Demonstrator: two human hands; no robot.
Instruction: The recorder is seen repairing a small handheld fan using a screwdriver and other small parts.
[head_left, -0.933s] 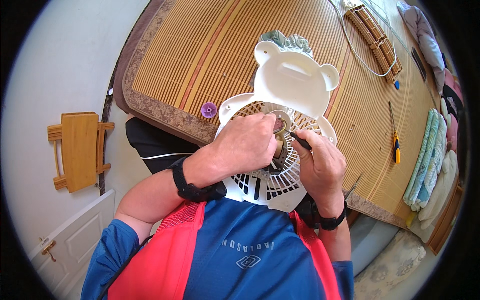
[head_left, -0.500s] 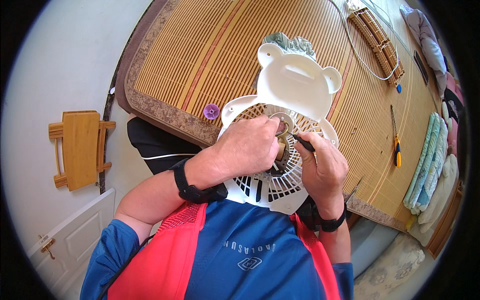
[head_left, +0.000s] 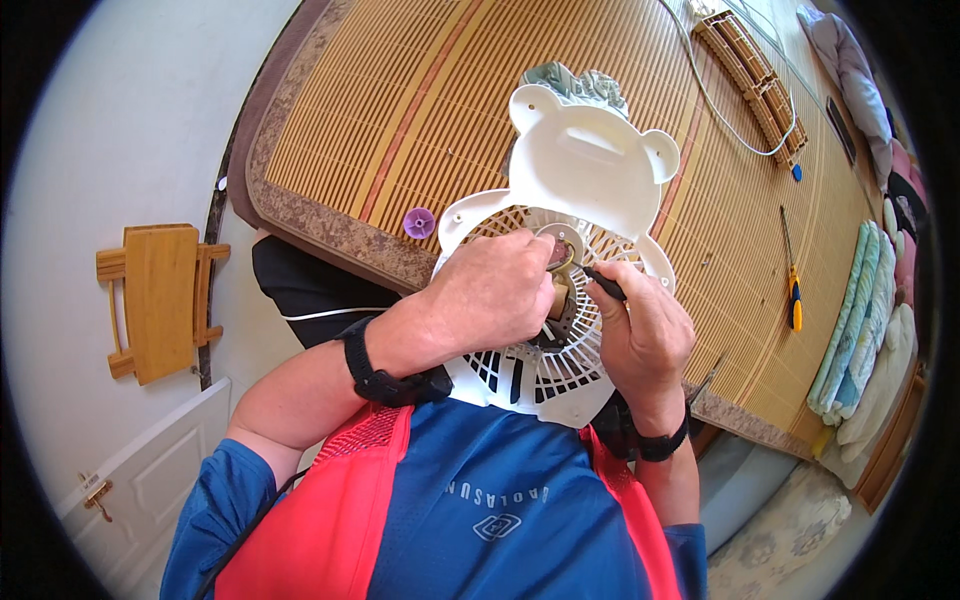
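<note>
Hands at white plastic housing | round-eared top | slatted grille

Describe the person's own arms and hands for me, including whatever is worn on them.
The left hand and right hand wear no gloves. A black strap circles the left wrist and another black band the right, each with a dark bulky piece on its inner side. Blue sleeves leave both forearms uncovered. A thin black cable runs beside the left sleeve.

Passage over mat between white casing and yellow-blue screwdriver; left hand, right hand crowd grille.
</note>
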